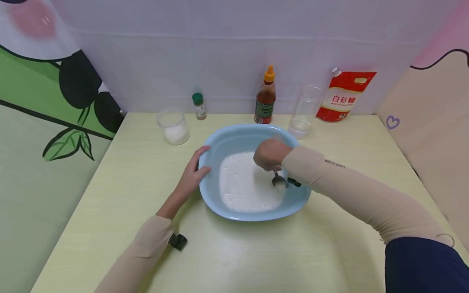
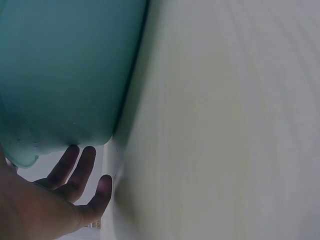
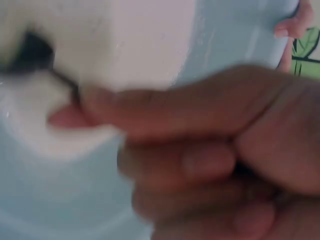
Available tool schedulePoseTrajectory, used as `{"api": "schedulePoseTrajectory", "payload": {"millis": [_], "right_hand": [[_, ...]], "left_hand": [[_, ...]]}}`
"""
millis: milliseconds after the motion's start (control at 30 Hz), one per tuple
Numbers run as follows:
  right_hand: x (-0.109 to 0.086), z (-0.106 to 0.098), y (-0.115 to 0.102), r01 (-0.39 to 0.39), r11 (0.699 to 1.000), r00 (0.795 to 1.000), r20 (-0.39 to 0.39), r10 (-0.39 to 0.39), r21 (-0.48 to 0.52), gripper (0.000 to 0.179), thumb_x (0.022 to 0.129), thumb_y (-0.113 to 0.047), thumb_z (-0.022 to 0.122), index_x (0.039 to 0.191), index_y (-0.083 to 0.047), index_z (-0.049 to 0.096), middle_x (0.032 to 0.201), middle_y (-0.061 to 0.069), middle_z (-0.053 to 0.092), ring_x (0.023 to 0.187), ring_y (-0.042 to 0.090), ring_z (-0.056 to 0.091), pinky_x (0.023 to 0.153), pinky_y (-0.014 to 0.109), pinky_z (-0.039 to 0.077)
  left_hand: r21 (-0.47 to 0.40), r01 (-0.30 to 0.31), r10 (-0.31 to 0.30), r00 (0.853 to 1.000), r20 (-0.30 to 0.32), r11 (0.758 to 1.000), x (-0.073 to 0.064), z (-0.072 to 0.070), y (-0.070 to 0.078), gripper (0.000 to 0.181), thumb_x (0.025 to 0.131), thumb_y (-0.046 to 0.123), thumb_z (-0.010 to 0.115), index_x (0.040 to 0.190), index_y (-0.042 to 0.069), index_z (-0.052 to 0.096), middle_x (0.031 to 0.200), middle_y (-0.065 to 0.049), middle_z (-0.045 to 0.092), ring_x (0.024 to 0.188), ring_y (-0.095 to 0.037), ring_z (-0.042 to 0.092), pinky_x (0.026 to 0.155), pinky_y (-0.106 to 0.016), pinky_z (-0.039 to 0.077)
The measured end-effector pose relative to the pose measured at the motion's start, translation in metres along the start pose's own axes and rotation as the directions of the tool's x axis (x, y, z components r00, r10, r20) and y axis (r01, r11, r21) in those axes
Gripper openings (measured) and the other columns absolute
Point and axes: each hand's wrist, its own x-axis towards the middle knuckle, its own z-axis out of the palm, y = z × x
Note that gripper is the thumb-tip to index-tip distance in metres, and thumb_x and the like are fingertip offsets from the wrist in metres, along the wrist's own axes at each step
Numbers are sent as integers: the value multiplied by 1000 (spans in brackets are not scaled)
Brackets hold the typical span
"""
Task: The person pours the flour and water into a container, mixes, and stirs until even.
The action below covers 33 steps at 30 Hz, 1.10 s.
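A light blue plastic basin (image 1: 253,217) stands on the table, with bubbly white liquid (image 1: 239,185) spread inside it. At the basin's left side, my left hand (image 1: 192,175) holds the rim, the thumb over the edge. From below, the left wrist view shows bent fingers (image 2: 82,172) against and near the basin's outer wall (image 2: 65,65). Over the right part of the basin, my right hand (image 1: 272,154) grips a metal spoon (image 1: 279,180) by its handle. The spoon's bowl is low at the liquid and blurred; in the right wrist view the hand (image 3: 200,135) hides most of the handle.
Behind the basin stand a glass of white granules (image 1: 176,132), a small green-capped jar (image 1: 199,106), a red sauce bottle (image 1: 265,103), a tall clear glass (image 1: 302,118) and a red-and-white sugar pouch (image 1: 340,97). A pale wood-patterned tabletop (image 1: 238,260) lies in front.
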Motion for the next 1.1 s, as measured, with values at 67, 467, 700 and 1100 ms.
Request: {"api": "schedulePoseTrajectory", "payload": {"millis": [67, 467, 700, 1100], "right_hand": [[10, -1, -4, 67, 998, 984, 168, -63, -19, 15, 85, -7, 70, 71, -12, 69, 69, -3, 54, 61, 12, 46, 55, 25, 39], [42, 1, -15, 323, 891, 943, -32, -330, 319, 21, 100, -18, 56, 106, -8, 74, 80, -1, 56, 57, 11, 38, 52, 25, 33], [42, 5, -3, 150, 972, 933, -352, -79, 181, 14, 99, -12, 54, 108, -6, 64, 93, 6, 60, 80, 20, 52, 72, 30, 43], [13, 2, 10, -73, 985, 932, -362, 11, -156, 17, 94, -12, 56, 80, -7, 64, 64, 2, 45, 64, 20, 48, 59, 30, 45]], "left_hand": [[-1, 2, -2, 1000, -1, 1000, -1, 0, 0, 65, 91, 3, 51, 152, 14, 34, 163, -15, 26, 136, -37, 39, 109, -56, 37], [-9, -20, 20, 1000, -2, 1000, 0, 1, 1, 65, 90, 3, 51, 152, 12, 34, 163, -15, 26, 139, -37, 37, 110, -56, 36], [-2, -18, 18, 1000, -1, 1000, 1, 2, 0, 66, 89, 3, 51, 152, 13, 34, 163, -16, 26, 138, -38, 38, 108, -57, 38], [-4, 4, -4, 1000, -2, 1000, 1, 2, 2, 65, 90, 3, 51, 152, 14, 34, 162, -14, 26, 135, -37, 40, 106, -56, 41]]}}
